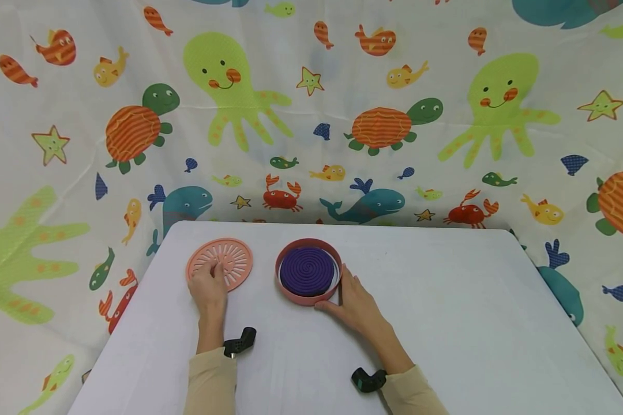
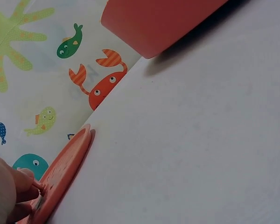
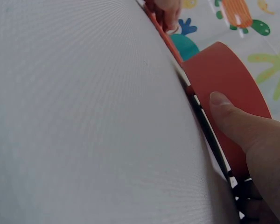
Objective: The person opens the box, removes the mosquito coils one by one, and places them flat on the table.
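Observation:
A round pink slotted lid (image 1: 241, 262) lies on the left part of the white table. My left hand (image 1: 209, 288) is over its near left part, and the fingertips pinch a small pink piece at its face. To the right stands a round pink mosquito coil holder (image 1: 301, 300), uncovered, with a purple mosquito coil (image 1: 307, 272) lying inside. My right hand (image 1: 362, 305) grips the holder from its near right side. In the right wrist view the thumb presses the outer wall of the holder (image 3: 224, 79); the other fingers are mostly hidden.
The white table (image 1: 472, 311) runs wide to the right, its back edge meeting a curtain (image 1: 301, 115) printed with sea animals. A black wrist camera (image 1: 240, 342) sits on the left wrist, another black camera (image 1: 368, 380) on the right.

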`<action>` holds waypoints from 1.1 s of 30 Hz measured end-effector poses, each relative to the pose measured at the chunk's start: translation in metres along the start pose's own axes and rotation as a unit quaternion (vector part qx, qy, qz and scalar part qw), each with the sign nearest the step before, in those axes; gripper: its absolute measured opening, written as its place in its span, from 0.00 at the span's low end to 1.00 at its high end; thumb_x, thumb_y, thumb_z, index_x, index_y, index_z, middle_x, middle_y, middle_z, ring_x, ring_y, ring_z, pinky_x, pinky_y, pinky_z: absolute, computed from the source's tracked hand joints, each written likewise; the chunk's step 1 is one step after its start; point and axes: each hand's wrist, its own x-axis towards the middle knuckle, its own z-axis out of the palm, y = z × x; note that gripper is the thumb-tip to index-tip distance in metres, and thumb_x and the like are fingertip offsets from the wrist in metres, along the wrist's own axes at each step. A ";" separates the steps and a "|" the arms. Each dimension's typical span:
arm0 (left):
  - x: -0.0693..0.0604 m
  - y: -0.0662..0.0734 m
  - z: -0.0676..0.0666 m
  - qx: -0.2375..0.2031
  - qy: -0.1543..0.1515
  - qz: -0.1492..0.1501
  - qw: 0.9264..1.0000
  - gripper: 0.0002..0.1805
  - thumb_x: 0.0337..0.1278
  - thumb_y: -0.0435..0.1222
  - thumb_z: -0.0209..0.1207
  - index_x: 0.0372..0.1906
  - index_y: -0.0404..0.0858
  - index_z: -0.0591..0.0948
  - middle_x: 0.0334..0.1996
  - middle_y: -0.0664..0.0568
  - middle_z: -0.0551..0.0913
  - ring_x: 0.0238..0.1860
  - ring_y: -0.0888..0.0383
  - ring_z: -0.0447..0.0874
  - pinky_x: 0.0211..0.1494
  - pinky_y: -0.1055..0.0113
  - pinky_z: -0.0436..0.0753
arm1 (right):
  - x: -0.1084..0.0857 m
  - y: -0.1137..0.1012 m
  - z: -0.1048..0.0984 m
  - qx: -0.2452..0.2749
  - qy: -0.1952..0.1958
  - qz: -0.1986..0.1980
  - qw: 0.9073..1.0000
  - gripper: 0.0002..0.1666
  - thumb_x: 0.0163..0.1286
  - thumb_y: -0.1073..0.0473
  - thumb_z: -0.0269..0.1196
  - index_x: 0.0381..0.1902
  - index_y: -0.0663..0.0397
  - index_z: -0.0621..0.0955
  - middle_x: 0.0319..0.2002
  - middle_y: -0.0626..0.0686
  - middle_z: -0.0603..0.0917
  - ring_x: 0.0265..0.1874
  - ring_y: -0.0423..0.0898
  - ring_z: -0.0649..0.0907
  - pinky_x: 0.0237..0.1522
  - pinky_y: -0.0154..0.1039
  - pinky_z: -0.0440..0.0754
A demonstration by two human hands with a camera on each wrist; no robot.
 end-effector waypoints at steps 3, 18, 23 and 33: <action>0.000 -0.001 0.001 0.003 -0.003 -0.003 1.000 0.17 0.71 0.35 0.57 0.56 0.26 0.82 0.48 0.30 0.85 0.49 0.37 0.84 0.54 0.45 0.86 | 0.000 0.000 0.000 0.000 -0.001 0.002 1.000 0.72 0.56 0.23 0.65 0.80 0.61 0.49 0.79 0.61 0.58 0.75 0.64 0.64 0.76 0.56 0.66; 0.001 -0.003 0.001 0.014 0.015 0.019 1.000 0.16 0.70 0.34 0.59 0.53 0.25 0.83 0.46 0.30 0.86 0.46 0.36 0.86 0.50 0.45 0.86 | 0.001 0.001 0.000 -0.001 -0.005 0.003 1.000 0.72 0.56 0.23 0.65 0.80 0.62 0.48 0.79 0.62 0.57 0.76 0.62 0.63 0.77 0.55 0.64; 0.001 -0.001 0.001 0.009 0.012 0.011 1.000 0.17 0.70 0.36 0.59 0.54 0.26 0.83 0.46 0.31 0.87 0.46 0.38 0.86 0.50 0.46 0.87 | 0.001 0.001 0.000 0.000 -0.008 0.007 1.000 0.72 0.56 0.23 0.65 0.80 0.61 0.48 0.79 0.62 0.57 0.76 0.63 0.63 0.76 0.56 0.65; 0.002 0.005 -0.006 0.005 0.014 -0.002 1.000 0.20 0.69 0.39 0.60 0.56 0.28 0.82 0.48 0.33 0.86 0.47 0.38 0.84 0.52 0.46 0.85 | 0.001 0.001 0.000 0.005 -0.008 0.008 1.000 0.73 0.55 0.22 0.65 0.80 0.60 0.48 0.79 0.61 0.57 0.76 0.63 0.63 0.76 0.57 0.65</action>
